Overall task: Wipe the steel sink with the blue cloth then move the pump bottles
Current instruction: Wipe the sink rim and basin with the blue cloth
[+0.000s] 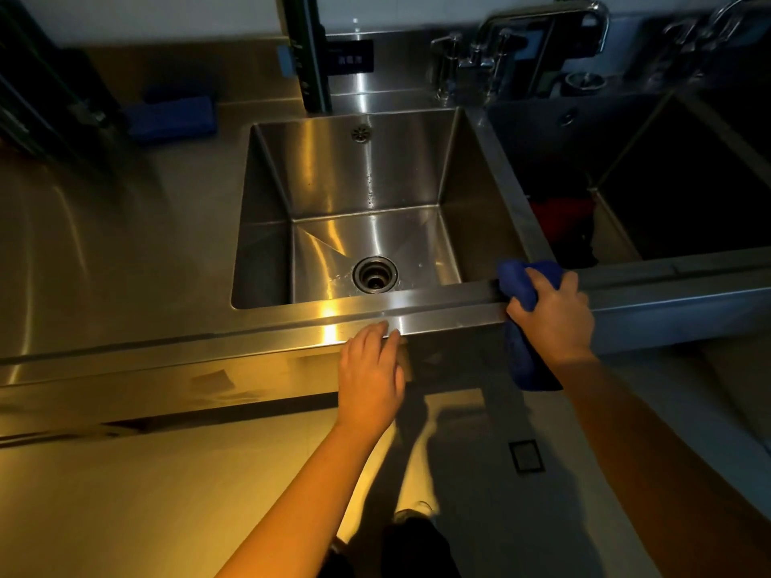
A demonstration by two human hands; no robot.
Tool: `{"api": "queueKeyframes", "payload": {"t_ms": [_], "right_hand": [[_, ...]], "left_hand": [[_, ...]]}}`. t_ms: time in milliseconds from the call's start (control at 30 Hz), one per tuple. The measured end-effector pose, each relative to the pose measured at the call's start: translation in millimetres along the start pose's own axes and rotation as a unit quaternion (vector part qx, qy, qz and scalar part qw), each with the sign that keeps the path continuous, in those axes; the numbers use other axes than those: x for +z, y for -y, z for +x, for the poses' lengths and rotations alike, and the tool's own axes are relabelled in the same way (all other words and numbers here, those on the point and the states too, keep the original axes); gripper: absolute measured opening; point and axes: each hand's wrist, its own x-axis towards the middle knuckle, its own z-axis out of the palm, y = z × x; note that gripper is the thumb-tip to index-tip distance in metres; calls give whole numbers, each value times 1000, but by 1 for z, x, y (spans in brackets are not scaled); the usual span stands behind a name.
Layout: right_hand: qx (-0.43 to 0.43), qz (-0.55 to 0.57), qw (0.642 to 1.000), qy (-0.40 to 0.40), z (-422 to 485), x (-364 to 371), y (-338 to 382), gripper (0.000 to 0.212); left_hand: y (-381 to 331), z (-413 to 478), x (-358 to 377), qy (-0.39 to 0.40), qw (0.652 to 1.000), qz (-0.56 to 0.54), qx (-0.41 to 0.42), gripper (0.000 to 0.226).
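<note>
The steel sink [421, 302] fills the middle of the view, with a round drain [375, 274] in its bottom. My right hand [553, 314] grips the blue cloth [517, 281] and presses it on the sink's front rim at the near right corner; part of the cloth hangs down over the front edge. My left hand [369, 369] rests flat on the front edge of the counter, below the drain, fingers together and holding nothing. I see no pump bottles clearly.
A second, darker basin [651, 269] lies to the right with a red and dark item [563, 214] inside. Taps [492, 56] stand behind. A blue sponge-like block [171, 116] lies on the back left counter, next to a dark upright post [308, 56].
</note>
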Motion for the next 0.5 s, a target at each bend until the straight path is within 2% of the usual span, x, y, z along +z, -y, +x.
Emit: {"api": "queueKeyframes", "payload": {"t_ms": [133,367,500], "right_hand": [[-8,-8,1000,-2,-4,6,8,53],[-122,-12,992,31,-38,25,74,54],[-144,-12,988,45,-43,31,87,53]], "left_hand": [[0,-2,4,-21,1000,2,-3,50],[-5,2,6,-21,999,38,-20,48],[-8,3,7,-22,998,42,-32,47]]}}
